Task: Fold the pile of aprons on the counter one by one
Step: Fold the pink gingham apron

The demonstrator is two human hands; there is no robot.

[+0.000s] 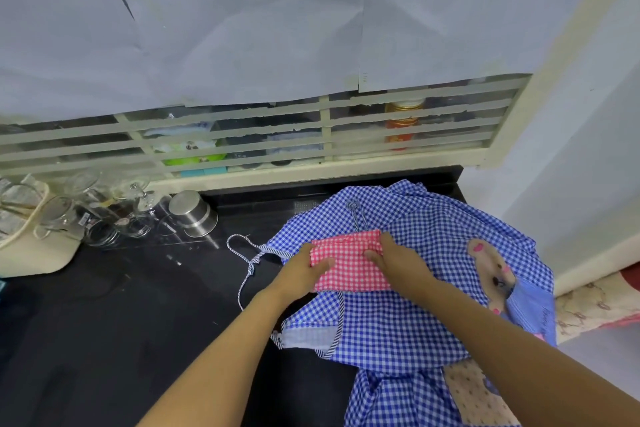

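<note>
Right of centre in the frame, the left hand (304, 270) and the right hand (398, 258) each grasp one short end of a folded pink checked apron (349, 265). On both hands the thumb lies on top of the cloth, and the fingers wrap the edge or reach beneath it. The pink bundle is a compact rectangle. Its long axis runs left to right across the frame, the right end tipped slightly towards the top, so it lies squarely between the hands and neither is nearer than the other.

The bundle rests on a rumpled heap of blue checked aprons (422, 302), which spreads towards the lower right and carries a cartoon patch near its right edge. This apron looks close to finished. Any last fold would bring one short end over the other, or else both hands would lift it together and set it aside.

A striped tie (247, 255) trails left from the heap across the black counter (138, 322). Further out, towards the left of the frame, stand an upturned steel cup (194, 213), a cluster of drinking glasses (104, 218) and a cream bag (38, 250).
</note>
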